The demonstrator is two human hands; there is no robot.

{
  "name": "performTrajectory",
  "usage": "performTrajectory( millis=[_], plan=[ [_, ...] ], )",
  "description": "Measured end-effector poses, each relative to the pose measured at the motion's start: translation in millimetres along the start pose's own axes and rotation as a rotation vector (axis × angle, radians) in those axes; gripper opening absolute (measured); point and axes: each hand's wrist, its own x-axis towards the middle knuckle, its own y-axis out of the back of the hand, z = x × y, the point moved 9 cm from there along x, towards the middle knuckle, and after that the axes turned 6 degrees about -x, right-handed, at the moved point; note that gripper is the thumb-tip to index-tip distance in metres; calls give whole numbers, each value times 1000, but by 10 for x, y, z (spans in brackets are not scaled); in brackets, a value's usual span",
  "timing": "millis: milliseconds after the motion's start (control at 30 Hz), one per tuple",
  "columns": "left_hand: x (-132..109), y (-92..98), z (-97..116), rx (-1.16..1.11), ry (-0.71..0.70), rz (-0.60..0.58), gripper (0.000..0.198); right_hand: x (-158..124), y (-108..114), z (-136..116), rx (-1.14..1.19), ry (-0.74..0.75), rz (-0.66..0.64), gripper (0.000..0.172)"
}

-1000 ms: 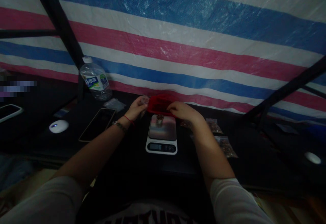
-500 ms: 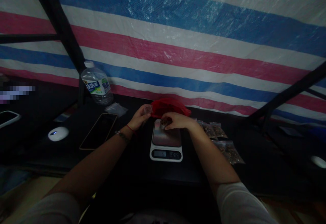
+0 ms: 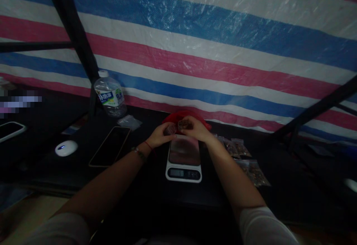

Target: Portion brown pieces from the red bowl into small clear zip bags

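My left hand (image 3: 160, 134) is closed around a small clear plastic cup (image 3: 170, 128). In my right hand (image 3: 196, 129) is another small clear cup (image 3: 184, 125), holding brown bits too small to name. The two cups are close together, above the far end of a white digital kitchen scale (image 3: 184, 159), whose metal plate shows bare. Behind both hands lies a red bag or bowl (image 3: 205, 123), partly hidden by them. To the right of my right forearm are several small zip bags (image 3: 256, 172) with brown pieces inside.
A large clear plastic bottle (image 3: 111, 98) stands at the back left beside a dark frame post (image 3: 80, 40). Clear plastic bags (image 3: 129, 121), a phone (image 3: 110, 146) and a white rounded device (image 3: 66, 148) lie on the left. Striped sheeting (image 3: 195, 59) hangs behind the black table.
My right hand has lifted the filled cup off the scale plate, up and back. My left hand has moved right with its cup, bringing the cups together. The view has shifted slightly.
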Motion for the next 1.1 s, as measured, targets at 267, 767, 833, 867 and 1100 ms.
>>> performTrajectory(
  millis=[267,767,833,867,1100],
  plan=[
    [-12,-37,-72,-23,13,8,62,-21,-1,-213,-183,26,48,35],
    [-9,-89,-29,-17,5,-3,48,-40,10,-412,-241,201,81,39],
    [-8,-95,-48,-62,3,-3,46,-41,14,-372,-209,191,82,45],
    [-8,-90,-46,-77,1,5,45,-44,11,-362,-203,193,74,48],
    [-19,-77,77,-33,-6,10,36,-87,-43,-320,-375,161,-119,48]
  ],
)
